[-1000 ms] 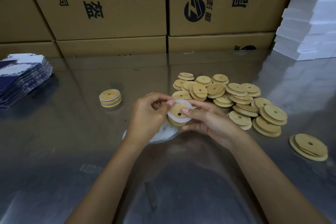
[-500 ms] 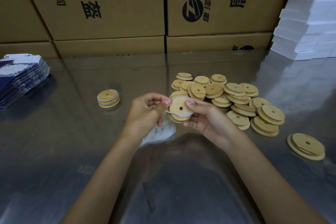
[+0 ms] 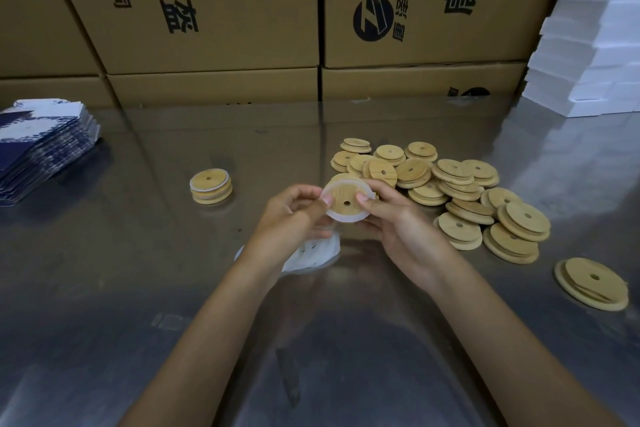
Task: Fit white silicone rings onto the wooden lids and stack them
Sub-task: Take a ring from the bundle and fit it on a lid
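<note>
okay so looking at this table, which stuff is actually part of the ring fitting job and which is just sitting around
Part of the job:
- held lid, with a white ring around it, pinched by left hand and right hand
- loose rings
- pile of bare lids
- finished stack

Just lying about:
- cardboard boxes
- blue printed cartons
- white foam blocks

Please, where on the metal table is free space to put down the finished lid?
Bare steel lies between the short stack of ringed wooden lids and the blue-white printed cartons, and along the near edge of the steel table. It is crowded right of the hands, at the heap of bare wooden lids, and under the left hand, where loose white silicone rings lie.
</note>
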